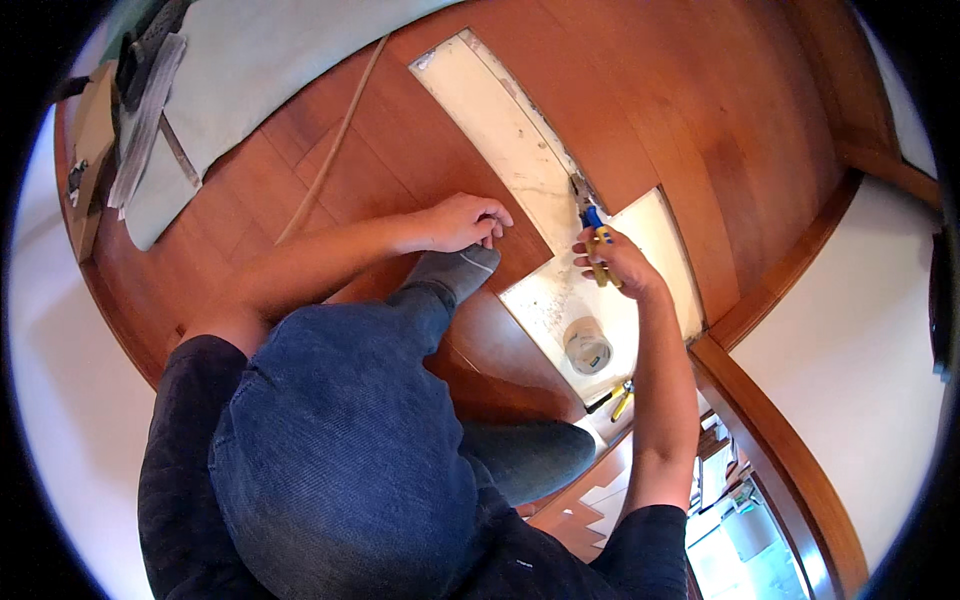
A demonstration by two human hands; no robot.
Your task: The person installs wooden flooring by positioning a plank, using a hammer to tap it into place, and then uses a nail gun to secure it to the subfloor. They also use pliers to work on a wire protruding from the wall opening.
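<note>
My right hand [615, 258] grips pliers [596, 224] with blue and yellow handles. Their metal jaws are at the board edge beside a long cream strip [500, 120] in the wooden floor. My left hand [465, 225] hovers at or rests on my grey-socked foot [450, 275], fingers curled; what they hold, if anything, is hidden. Below the pliers, a clear round container or tape roll [587, 348] sits on the wider cream patch [665, 290], with another yellow-handled tool [620, 400] near its lower edge.
A pale grey sheet [250, 50] lies at the upper left, with stacked strips [150, 120] and cardboard [95, 140] on or beside it. A thin light rod [335, 145] crosses the wooden floor. White walls with wooden skirting [780, 280] and a wooden-framed opening [760, 450] bound the right side.
</note>
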